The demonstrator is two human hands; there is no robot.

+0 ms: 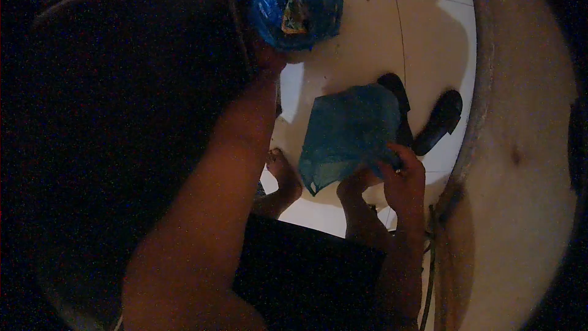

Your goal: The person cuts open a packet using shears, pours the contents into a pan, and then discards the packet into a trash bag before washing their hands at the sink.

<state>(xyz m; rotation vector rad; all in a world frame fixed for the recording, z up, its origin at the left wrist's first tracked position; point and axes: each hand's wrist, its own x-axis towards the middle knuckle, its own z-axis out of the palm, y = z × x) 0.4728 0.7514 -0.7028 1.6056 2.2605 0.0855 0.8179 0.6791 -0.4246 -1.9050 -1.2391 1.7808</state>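
A blue plastic bag (327, 9) with a yellowish printed piece (295, 13) in its middle is at the top of the view. It looks bunched or spread over something round, which I cannot make out. My left hand (271, 58) reaches to its lower edge and seems to touch it; shadow and the bag hide the fingers. Lower down, a thin teal plastic bag (352, 119) hangs spread out and limp, with a handle loop at its lower left corner. My right hand (405, 175) is closed on this bag's lower right edge.
Two dark slippers (440, 121) lie on the pale tiled floor (361, 37), one partly behind the teal bag. My bare feet (285, 175) are below. A large dark surface (135, 86) fills the left; a pale panel (520, 147) curves along the right, near a cable (430, 270).
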